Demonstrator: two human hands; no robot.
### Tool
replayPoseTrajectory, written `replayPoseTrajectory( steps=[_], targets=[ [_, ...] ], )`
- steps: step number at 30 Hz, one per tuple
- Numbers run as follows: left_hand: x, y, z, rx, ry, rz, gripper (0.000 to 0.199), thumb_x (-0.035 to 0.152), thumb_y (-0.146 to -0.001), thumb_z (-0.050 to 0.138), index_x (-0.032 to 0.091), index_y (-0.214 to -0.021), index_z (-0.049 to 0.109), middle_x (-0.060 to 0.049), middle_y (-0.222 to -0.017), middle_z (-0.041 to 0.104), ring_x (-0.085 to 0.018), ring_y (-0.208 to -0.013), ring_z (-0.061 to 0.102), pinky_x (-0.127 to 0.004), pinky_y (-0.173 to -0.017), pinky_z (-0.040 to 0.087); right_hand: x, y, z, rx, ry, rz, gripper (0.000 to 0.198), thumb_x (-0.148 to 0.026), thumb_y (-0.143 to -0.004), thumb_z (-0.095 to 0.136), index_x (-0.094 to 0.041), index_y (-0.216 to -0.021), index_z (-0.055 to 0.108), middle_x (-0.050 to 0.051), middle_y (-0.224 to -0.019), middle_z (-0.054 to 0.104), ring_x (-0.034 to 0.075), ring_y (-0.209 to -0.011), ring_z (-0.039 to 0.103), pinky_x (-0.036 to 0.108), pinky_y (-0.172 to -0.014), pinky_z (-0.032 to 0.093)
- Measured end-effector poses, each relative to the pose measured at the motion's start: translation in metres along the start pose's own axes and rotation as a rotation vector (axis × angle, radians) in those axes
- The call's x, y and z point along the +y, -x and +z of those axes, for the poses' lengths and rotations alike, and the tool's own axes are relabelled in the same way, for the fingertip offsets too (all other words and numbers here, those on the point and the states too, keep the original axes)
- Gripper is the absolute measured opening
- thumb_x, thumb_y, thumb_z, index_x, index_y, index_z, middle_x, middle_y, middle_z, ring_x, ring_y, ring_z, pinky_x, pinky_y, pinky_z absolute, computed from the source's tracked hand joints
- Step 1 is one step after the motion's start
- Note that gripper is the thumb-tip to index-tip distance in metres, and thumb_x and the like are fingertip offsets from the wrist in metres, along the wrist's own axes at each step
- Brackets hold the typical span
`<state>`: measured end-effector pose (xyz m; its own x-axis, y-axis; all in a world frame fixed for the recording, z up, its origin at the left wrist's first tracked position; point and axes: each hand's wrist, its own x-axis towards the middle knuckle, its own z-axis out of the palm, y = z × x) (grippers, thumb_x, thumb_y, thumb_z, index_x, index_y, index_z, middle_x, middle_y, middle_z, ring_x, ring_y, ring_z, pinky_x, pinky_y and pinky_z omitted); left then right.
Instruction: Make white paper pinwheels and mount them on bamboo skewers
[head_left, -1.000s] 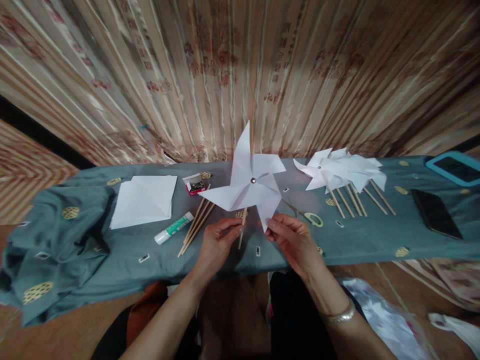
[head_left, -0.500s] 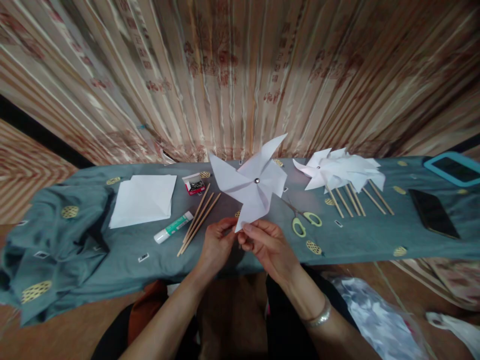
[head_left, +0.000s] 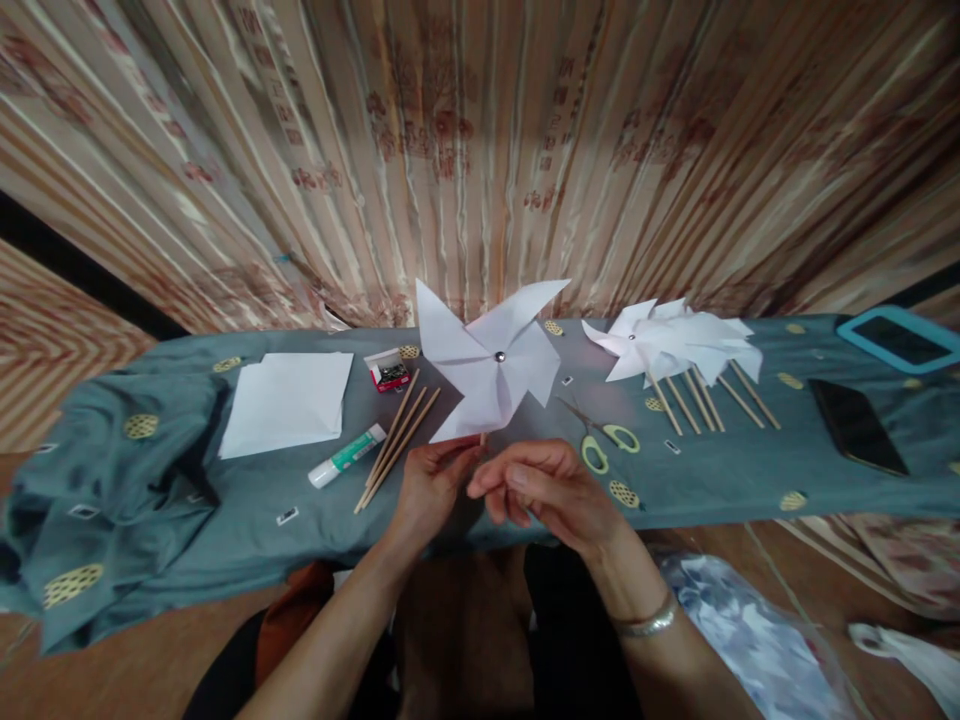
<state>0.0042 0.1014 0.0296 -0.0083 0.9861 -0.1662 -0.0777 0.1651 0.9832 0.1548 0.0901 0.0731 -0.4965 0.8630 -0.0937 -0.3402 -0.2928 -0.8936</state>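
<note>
Head view. Left hand [head_left: 435,490]: thumb and fingers pinched together around the short visible stretch of a wooden stick [head_left: 484,438]. Right hand [head_left: 551,490]: half-curled, fingers loose, just beside the left; seems to hold nothing, though contact with the stick can't be told from here.

The white pinwheel [head_left: 517,375] stands just beyond both hands. Low grip probably leaves the blades free to turn. Blades: smooth, stiff-looking paper, pointed, curling in to a round shiny pin [head_left: 500,357].

Left of the left hand: slim pale loose sticks [head_left: 397,455], a green-and-white glue stick [head_left: 349,455], flat white sheets [head_left: 289,405]; kept there presumably for easy reach. Right of the right hand: green-handled scissors [head_left: 600,437], blades apart; farther off, other pinwheels [head_left: 675,345] overlap, sticks toward the person, perhaps to save room. Cloth [head_left: 720,480] beneath: soft, grey-green, pineapple-printed.
</note>
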Motion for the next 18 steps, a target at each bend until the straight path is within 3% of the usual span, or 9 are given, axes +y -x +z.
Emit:
replayPoseTrajectory(
  steps=[2, 6, 9, 13, 18],
  targets=[
    [-0.002, -0.001, -0.001, 0.021, -0.002, 0.011, 0.022, 0.032, -0.064, 0.072, 0.017, -0.078, 0.077, -0.005, -0.078, 0.077, -0.021, -0.076, 0.069, -0.032, -0.079, 0.053, -0.007, 0.003, -0.012, 0.156, -0.037, -0.074, 0.026, -0.046, -0.069, 0.077, -0.02, -0.069, 0.075, 0.005, -0.07, 0.073, 0.01, -0.049, 0.054, 0.021, -0.042, 0.033],
    [-0.01, -0.001, -0.002, 0.025, 0.036, 0.034, 0.02, 0.032, -0.064, 0.074, 0.019, -0.079, 0.077, -0.004, -0.08, 0.077, -0.021, -0.078, 0.069, -0.034, -0.082, 0.053, -0.016, 0.002, -0.038, 0.598, -0.133, -0.333, 0.022, -0.039, -0.059, 0.085, -0.021, -0.062, 0.072, -0.001, -0.063, 0.069, 0.005, -0.045, 0.042, 0.019, -0.04, 0.027],
    [-0.012, -0.001, -0.002, 0.023, 0.05, 0.027, 0.02, 0.032, -0.063, 0.075, 0.018, -0.078, 0.077, -0.004, -0.08, 0.077, -0.021, -0.078, 0.069, -0.035, -0.083, 0.052, -0.015, -0.001, -0.052, 0.791, 0.045, -0.46, 0.017, -0.035, -0.064, 0.082, -0.022, -0.07, 0.074, 0.001, -0.076, 0.072, 0.006, -0.053, 0.047, 0.021, -0.047, 0.035],
    [-0.009, 0.001, -0.002, -0.004, 0.063, 0.02, 0.02, 0.031, -0.062, 0.076, 0.018, -0.077, 0.078, -0.005, -0.08, 0.077, -0.022, -0.077, 0.069, -0.035, -0.082, 0.052, -0.005, -0.003, -0.059, 0.808, 0.322, -0.446, 0.026, -0.032, -0.067, 0.08, -0.024, -0.091, 0.075, 0.001, -0.085, 0.073, 0.013, -0.071, 0.059, 0.028, -0.069, 0.045],
    [-0.005, 0.004, -0.002, -0.024, 0.042, 0.012, 0.018, 0.03, -0.063, 0.075, 0.018, -0.076, 0.078, -0.004, -0.079, 0.077, -0.021, -0.077, 0.069, -0.034, -0.082, 0.052, -0.001, -0.006, -0.057, 0.785, 0.373, -0.411, 0.019, -0.033, -0.065, 0.081, -0.025, -0.082, 0.077, 0.001, -0.077, 0.073, 0.015, -0.07, 0.061, 0.031, -0.071, 0.048]
  ],
)
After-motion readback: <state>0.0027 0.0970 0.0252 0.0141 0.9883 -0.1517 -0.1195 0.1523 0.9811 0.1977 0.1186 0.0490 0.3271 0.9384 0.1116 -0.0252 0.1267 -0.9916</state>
